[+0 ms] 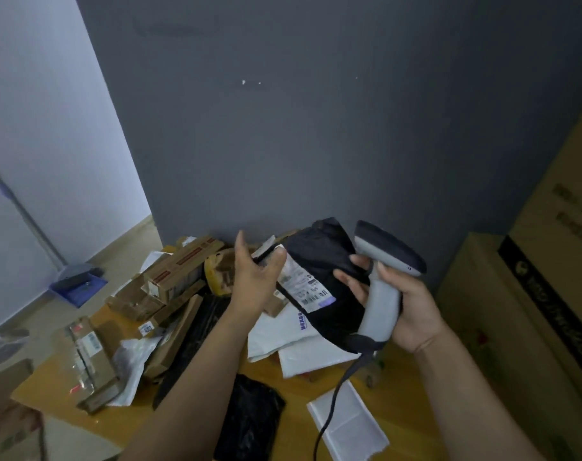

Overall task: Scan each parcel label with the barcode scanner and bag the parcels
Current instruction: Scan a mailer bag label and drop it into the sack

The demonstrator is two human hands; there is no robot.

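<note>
A black plastic parcel (329,261) with a white barcode label (302,284) is held up above the wooden table (296,390). My left hand (254,277) pinches the parcel's left edge near the label. My right hand (399,304) grips the grey barcode scanner (382,277) by its handle, and its fingertips also touch the parcel's right side. The scanner's dark head points up and left, beside the parcel. Its cable (332,397) hangs down toward me.
Several brown cardboard parcels (169,287) and white mailers (283,334) lie piled on the table's left and middle. A black bag (249,420) and a white pouch (349,424) lie near me. Large cartons (529,311) stand at the right. A dustpan (80,284) sits on the floor, left.
</note>
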